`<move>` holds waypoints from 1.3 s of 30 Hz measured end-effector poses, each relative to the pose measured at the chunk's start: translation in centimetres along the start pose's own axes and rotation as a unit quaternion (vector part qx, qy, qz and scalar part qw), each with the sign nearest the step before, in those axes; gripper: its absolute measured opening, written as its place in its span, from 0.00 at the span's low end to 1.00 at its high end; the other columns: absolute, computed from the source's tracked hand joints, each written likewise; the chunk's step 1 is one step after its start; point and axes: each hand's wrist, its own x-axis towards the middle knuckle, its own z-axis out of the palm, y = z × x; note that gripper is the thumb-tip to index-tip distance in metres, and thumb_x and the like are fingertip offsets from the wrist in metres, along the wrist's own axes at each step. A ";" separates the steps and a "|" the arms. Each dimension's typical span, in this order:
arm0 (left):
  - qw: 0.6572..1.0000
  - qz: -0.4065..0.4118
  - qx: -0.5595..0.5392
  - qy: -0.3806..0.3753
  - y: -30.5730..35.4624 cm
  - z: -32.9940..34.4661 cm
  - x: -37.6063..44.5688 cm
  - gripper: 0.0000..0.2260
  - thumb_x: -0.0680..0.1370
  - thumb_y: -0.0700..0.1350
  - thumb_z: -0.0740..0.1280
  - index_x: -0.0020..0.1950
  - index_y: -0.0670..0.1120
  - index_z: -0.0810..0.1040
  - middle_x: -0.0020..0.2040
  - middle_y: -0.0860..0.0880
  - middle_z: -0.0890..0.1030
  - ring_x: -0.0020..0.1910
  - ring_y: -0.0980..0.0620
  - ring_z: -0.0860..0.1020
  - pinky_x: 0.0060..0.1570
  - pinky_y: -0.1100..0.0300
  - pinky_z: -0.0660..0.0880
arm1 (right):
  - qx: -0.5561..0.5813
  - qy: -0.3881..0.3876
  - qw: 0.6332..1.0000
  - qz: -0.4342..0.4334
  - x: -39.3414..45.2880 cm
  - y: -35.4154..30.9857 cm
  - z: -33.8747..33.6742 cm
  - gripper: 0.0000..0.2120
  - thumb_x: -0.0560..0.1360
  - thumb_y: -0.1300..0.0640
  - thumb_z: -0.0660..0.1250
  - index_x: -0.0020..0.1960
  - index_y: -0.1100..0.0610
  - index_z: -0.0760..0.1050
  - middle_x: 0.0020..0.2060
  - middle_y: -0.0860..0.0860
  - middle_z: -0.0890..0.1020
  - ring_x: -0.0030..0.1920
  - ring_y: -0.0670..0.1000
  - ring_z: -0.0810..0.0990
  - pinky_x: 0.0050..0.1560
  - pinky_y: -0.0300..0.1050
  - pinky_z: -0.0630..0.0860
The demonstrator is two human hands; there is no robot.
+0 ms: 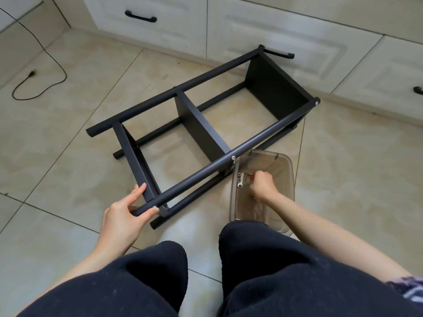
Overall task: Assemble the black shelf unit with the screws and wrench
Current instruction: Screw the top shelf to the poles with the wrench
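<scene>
The black shelf unit [201, 124] lies on its side on the tiled floor, with three panels between round black poles. Silver screw heads [233, 157] show on the near upper pole. My left hand [124, 213] grips the near end of that pole, thumb under it and fingers over the nearest panel's edge. My right hand [263, 185] reaches into a clear plastic bin [286, 165] beside the shelf, fingers curled down over small parts. A small silver wrench [239, 180] lies in the bin just left of that hand. Whether the fingers hold anything is hidden.
White cabinet drawers with black handles [140, 17] run along the back. A black power cord with plug [32, 73] trails on the floor at left. My knees in dark trousers [263, 259] fill the foreground, close to the bin.
</scene>
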 end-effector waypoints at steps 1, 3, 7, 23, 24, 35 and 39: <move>1.000 0.000 0.002 0.001 0.1 -0.1 0.1 0.31 0.71 0.48 0.79 0.72 0.60 0.74 0.73 0.57 0.72 0.64 0.51 0.78 0.61 0.57 0.72 | -0.028 0.007 1.000 0.000 0.4 0.5 0.0 0.10 0.78 0.67 0.61 0.59 0.66 0.74 0.58 0.63 0.76 0.55 0.63 0.78 0.58 0.54 0.77; 1.000 -0.001 0.003 -0.001 0.1 -0.2 0.1 0.31 0.71 0.48 0.80 0.72 0.59 0.74 0.73 0.57 0.72 0.63 0.52 0.78 0.62 0.57 0.72 | -0.074 0.003 0.997 0.003 1.0 1.4 0.2 0.14 0.77 0.69 0.61 0.62 0.68 0.73 0.60 0.65 0.74 0.58 0.65 0.77 0.59 0.54 0.75; 1.000 0.008 0.003 0.001 0.3 -0.2 0.0 0.31 0.70 0.48 0.80 0.72 0.60 0.74 0.73 0.57 0.72 0.62 0.52 0.79 0.63 0.55 0.73 | -0.082 0.021 0.996 -0.002 2.0 2.0 0.6 0.13 0.78 0.68 0.60 0.61 0.67 0.74 0.59 0.65 0.76 0.57 0.65 0.78 0.59 0.54 0.76; 1.000 0.009 -0.003 -0.003 0.0 -0.3 0.3 0.31 0.70 0.48 0.80 0.72 0.60 0.74 0.72 0.59 0.73 0.56 0.52 0.80 0.56 0.59 0.71 | -0.008 0.024 0.999 -0.027 1.3 1.8 0.1 0.07 0.78 0.63 0.65 0.56 0.63 0.76 0.52 0.60 0.81 0.53 0.60 0.80 0.56 0.57 0.78; 1.000 0.010 -0.002 -0.004 0.0 -0.4 0.4 0.31 0.71 0.48 0.80 0.72 0.61 0.74 0.72 0.60 0.73 0.53 0.53 0.80 0.55 0.60 0.71 | 0.003 0.028 0.999 -0.038 0.9 1.6 -0.2 0.07 0.78 0.63 0.67 0.55 0.63 0.76 0.52 0.60 0.81 0.53 0.59 0.80 0.57 0.57 0.78; 0.999 0.029 0.018 -0.022 -0.1 -2.1 2.0 0.32 0.71 0.47 0.79 0.73 0.59 0.73 0.73 0.54 0.74 0.47 0.58 0.80 0.53 0.61 0.71 | 0.189 0.049 0.967 -0.164 -6.5 -6.4 -6.4 0.05 0.75 0.60 0.72 0.51 0.56 0.82 0.38 0.50 0.85 0.38 0.46 0.85 0.42 0.39 0.81; 0.999 0.035 0.013 -0.023 -0.4 -2.9 2.3 0.32 0.72 0.46 0.79 0.74 0.58 0.72 0.74 0.52 0.73 0.58 0.48 0.79 0.58 0.59 0.72 | 0.282 -0.072 0.932 -0.216 -8.8 -12.0 -6.4 0.03 0.75 0.64 0.72 0.48 0.61 0.82 0.39 0.56 0.86 0.39 0.52 0.86 0.40 0.39 0.81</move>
